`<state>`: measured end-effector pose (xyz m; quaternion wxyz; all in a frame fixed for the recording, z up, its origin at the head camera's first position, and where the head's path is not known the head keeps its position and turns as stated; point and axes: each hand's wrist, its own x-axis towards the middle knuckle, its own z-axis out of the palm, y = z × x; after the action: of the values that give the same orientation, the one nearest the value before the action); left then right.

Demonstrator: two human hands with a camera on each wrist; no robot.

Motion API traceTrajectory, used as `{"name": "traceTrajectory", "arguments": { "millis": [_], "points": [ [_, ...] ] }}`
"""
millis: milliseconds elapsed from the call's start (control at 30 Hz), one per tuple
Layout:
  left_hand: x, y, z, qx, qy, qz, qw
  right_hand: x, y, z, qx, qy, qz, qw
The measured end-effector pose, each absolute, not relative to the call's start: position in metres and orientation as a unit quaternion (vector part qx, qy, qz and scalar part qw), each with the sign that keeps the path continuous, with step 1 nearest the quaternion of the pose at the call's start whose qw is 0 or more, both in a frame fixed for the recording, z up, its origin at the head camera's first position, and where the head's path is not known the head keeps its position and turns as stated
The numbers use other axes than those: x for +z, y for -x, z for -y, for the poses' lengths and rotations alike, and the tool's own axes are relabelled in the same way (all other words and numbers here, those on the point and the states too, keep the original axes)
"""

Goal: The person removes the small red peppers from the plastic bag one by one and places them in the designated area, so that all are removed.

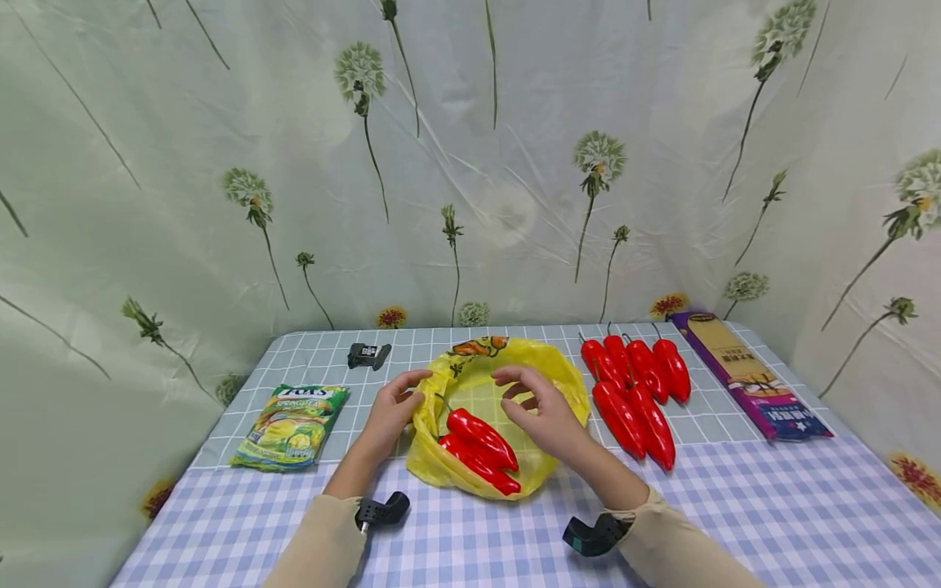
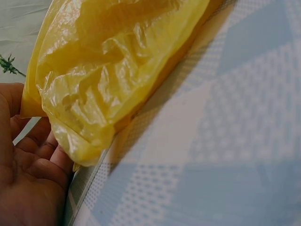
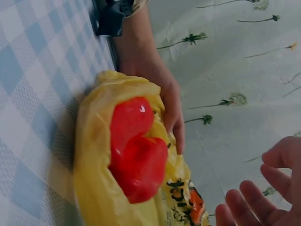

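A yellow plastic bag (image 1: pixel 546 461) lies with its mouth spread wide. Inside it are red peppers (image 1: pixel 481 437); in the right wrist view the peppers (image 3: pixel 136 155) show through the bag's mouth. My left hand (image 1: pixel 391 412) holds the bag's left side at the rim, thumb and fingers bent against the plastic. The left wrist view shows the left hand (image 2: pixel 33 174) partly hidden by the crumpled bag (image 2: pixel 108 70). Above the bag's right part, my right hand (image 1: pixel 547 408) hovers with its fingers apart and nothing in them. Several red peppers (image 1: pixel 621 416) lie right of the bag.
A green and yellow snack packet (image 1: pixel 294 429) lies at the left. Behind it sits a small black device (image 1: pixel 367 355). A long purple and gold packet (image 1: pixel 746 371) lies at the far right. A flower-print curtain (image 1: pixel 507 204) hangs behind the table.
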<state>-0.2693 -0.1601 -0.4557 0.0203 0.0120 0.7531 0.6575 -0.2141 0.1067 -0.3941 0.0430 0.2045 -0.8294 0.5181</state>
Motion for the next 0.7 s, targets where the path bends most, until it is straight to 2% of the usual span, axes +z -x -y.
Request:
{"name": "traceTrajectory", "arguments": {
  "millis": [700],
  "points": [
    [-0.457,0.27,0.161,0.659,-0.018,-0.752,0.02,-0.416,0.215,-0.1,0.419,-0.257,0.86,-0.137]
  ]
}}
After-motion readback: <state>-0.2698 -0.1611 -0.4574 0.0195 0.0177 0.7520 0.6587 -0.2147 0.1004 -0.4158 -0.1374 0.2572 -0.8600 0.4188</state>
